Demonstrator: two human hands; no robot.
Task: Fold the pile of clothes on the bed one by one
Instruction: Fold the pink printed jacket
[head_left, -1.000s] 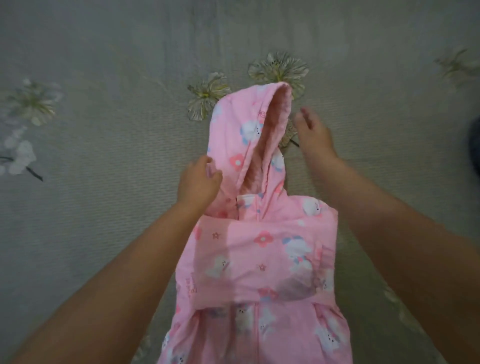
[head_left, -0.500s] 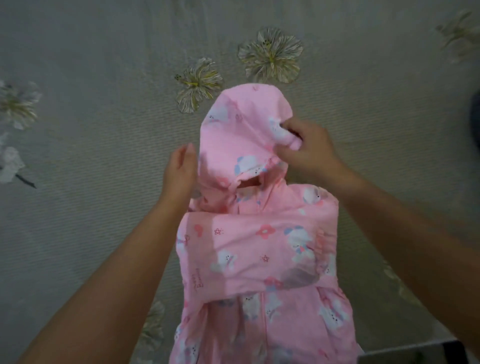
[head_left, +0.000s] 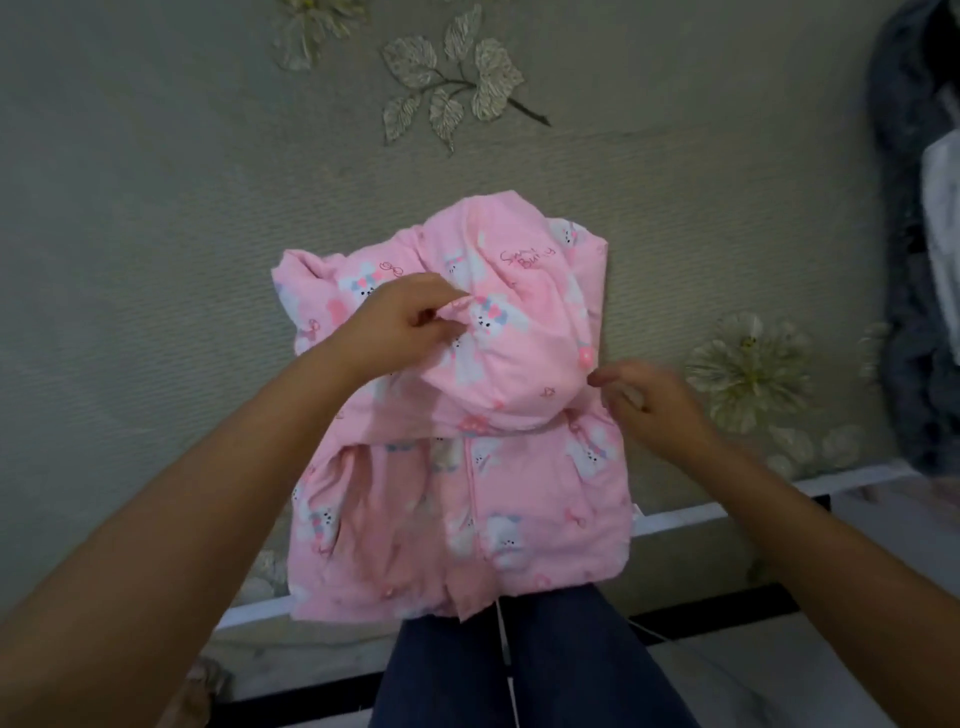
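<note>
Hood now flipped down over jacket chest; half a second ago it stood up toward top of frame. My left hand, centre-left of frame, pinches hood fabric between thumb and fingertips. Pink hooded jacket lies centre frame on grey-green floral bedspread, hem at bed edge above my jeans. My right hand, right of centre, blurred, fingers curled just beside hood edge; whether grasping cloth, cannot tell. Dark clothes pile at far right edge.
</note>
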